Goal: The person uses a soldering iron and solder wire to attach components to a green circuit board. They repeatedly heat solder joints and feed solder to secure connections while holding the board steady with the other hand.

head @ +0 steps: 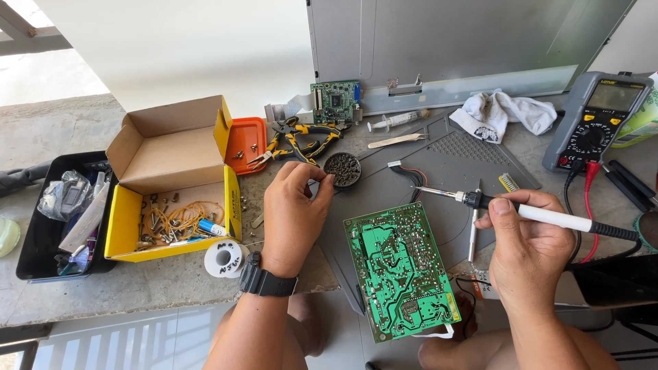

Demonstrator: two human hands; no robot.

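Note:
My right hand (528, 247) grips a soldering iron (541, 214) with a white handle, its tip pointing left above the grey mat (466, 154). A green circuit board (401, 270) lies solder side up between my hands, overhanging the table edge. My left hand (293, 212), a black watch on its wrist, has its fingers pinched together near a round tin of brass tip-cleaning wool (342, 169); a thin solder wire seems to run from them, but I cannot make it out clearly. A spool of solder (224, 257) sits left of that wrist.
An open yellow cardboard box (171, 199) with screws and wires, a black bin (48, 226), an orange tray (247, 144), pliers (301, 140), a small green board (336, 101), a syringe (397, 121), a white cloth (504, 113) and a multimeter (596, 120) with leads surround the mat.

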